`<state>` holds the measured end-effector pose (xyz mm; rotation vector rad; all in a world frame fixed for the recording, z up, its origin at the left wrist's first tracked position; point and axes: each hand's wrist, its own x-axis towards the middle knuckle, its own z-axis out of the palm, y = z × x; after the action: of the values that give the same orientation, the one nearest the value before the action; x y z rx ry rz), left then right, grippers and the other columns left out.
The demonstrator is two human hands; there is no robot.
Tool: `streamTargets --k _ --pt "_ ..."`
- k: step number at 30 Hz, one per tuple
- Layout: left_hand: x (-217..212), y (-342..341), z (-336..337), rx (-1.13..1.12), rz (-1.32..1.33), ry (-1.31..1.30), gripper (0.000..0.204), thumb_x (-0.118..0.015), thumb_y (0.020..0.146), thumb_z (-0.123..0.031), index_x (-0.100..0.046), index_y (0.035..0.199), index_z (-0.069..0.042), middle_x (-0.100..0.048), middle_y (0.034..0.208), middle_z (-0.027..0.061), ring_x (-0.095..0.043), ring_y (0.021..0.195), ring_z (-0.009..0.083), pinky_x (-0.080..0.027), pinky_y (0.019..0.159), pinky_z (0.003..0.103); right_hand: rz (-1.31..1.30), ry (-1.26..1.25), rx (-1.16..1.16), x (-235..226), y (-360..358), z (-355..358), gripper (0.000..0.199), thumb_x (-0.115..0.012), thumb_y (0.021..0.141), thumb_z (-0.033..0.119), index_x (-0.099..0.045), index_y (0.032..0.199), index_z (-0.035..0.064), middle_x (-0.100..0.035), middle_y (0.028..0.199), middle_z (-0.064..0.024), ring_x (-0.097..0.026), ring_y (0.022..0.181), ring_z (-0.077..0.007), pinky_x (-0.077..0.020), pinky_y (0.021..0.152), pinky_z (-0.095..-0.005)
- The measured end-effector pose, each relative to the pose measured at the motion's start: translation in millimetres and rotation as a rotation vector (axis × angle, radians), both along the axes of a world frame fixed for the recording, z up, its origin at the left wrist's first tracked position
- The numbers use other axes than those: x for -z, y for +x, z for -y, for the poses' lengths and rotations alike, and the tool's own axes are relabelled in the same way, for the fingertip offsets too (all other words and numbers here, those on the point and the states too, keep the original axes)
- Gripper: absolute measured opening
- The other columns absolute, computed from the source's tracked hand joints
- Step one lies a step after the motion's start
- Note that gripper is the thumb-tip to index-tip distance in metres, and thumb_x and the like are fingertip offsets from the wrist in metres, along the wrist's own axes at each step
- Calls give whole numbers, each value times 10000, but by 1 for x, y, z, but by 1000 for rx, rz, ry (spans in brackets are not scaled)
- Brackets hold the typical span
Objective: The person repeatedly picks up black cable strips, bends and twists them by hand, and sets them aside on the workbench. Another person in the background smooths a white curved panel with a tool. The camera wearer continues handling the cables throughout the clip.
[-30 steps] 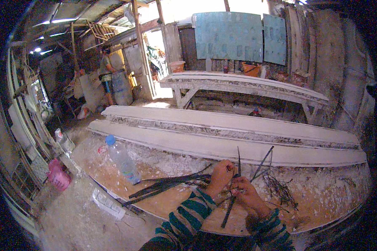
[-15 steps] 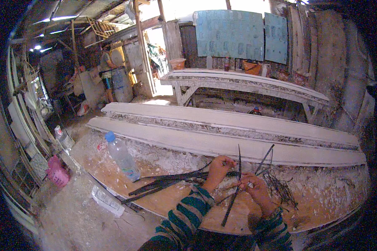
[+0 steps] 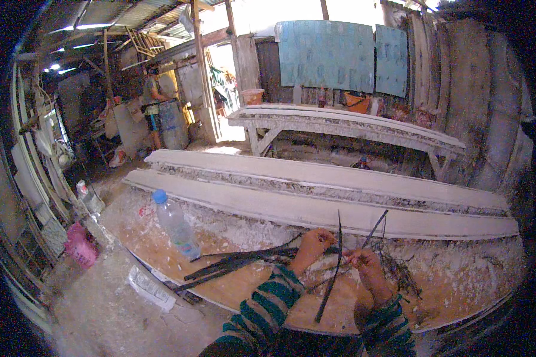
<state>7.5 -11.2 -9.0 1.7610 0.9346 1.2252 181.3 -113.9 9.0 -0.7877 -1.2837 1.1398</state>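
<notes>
My left hand is closed, its curled fingers beside a short dark piece of strip that bridges toward the right hand. My right hand pinches with thumb and forefinger at a narrow black strip, which runs upright between the hands, its tip above them and its wider end low on the board. What exactly lies in the fingertips is too small to see clearly. Left of my left hand lies a bundle of flat black strips. Another black strip slants up behind my right hand, near a tangle of thin black strands.
A plastic bottle with a blue cap stands on the dusty wooden board. Behind lie two long pale planks. Farther back is a whitish bench. A pink basket sits at left; a person stands far off.
The whole view has shifted slightly, with the scene lower. My right fingers have drawn closer together at the strip. Both hands stay in nearly the same place.
</notes>
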Motion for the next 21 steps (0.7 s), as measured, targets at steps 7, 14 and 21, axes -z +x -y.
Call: streamTargets --k 7,14,21 --pt "-15 -3 13 327 -54 -23 130 -681 748 -141 -652 776 -18 -648 757 48 -576 690 127 -470 664 289 269 53 473 2 19 -12 119 -678 727 77 -560 725 71 -594 748 -27 -544 765 -142 -422 704 -272" --pt "-20 19 51 886 74 -182 147 -664 759 -160 -618 786 -22 -602 714 10 -544 706 103 -441 657 266 577 195 752 21 33 -31 132 -701 673 38 -581 726 48 -597 772 -58 -545 748 -158 -438 688 -294" --pt "-17 9 29 675 49 -335 132 -656 767 -158 -583 726 -56 -581 698 -6 -501 670 74 -406 591 244 798 495 963 17 28 -30 206 -739 629 84 -644 811 68 -626 850 -94 -585 817 -240 -445 762 -339"
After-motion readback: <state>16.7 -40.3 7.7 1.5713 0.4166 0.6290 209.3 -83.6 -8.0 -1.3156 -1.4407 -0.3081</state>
